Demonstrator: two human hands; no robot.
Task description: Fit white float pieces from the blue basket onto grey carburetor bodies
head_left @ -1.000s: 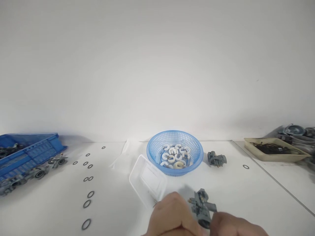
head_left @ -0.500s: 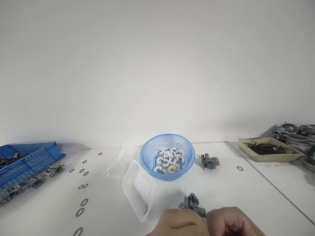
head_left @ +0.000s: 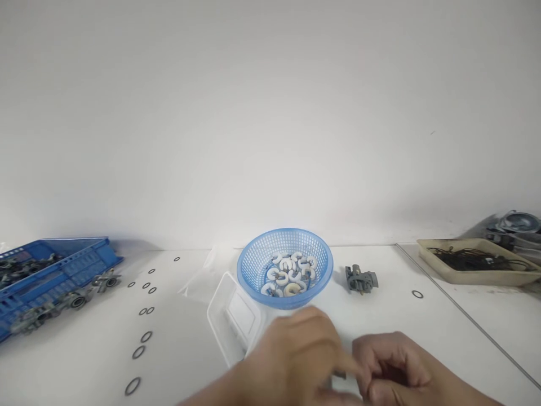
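My left hand [head_left: 300,352], blurred by motion, reaches across the front of the table, back of the hand up, with one finger stretched toward my right hand. Most of its fingers are hidden. Just under it, a small bit of a grey metal carburetor [head_left: 339,374] shows; the rest is covered. My right hand [head_left: 393,366] is closed, its thumb and fingers pinched together beside the left fingertips. What the pinch holds, if anything, is too small to make out. Behind the left hand stands a white plastic tray [head_left: 228,321], partly covered by it.
A blue basket [head_left: 249,285] holds white C-shaped pieces. Another carburetor [head_left: 360,279] lies right of it. Black rings [head_left: 138,352] are spread at left, near a blue crate [head_left: 84,262] with carburetors. At right are a single ring [head_left: 417,294] and a cream tray [head_left: 477,277] of dark parts.
My left hand has moved up and forward, now covering most of the near carburetor and part of the white tray. My right hand has risen slightly. The camera view has shifted a little.
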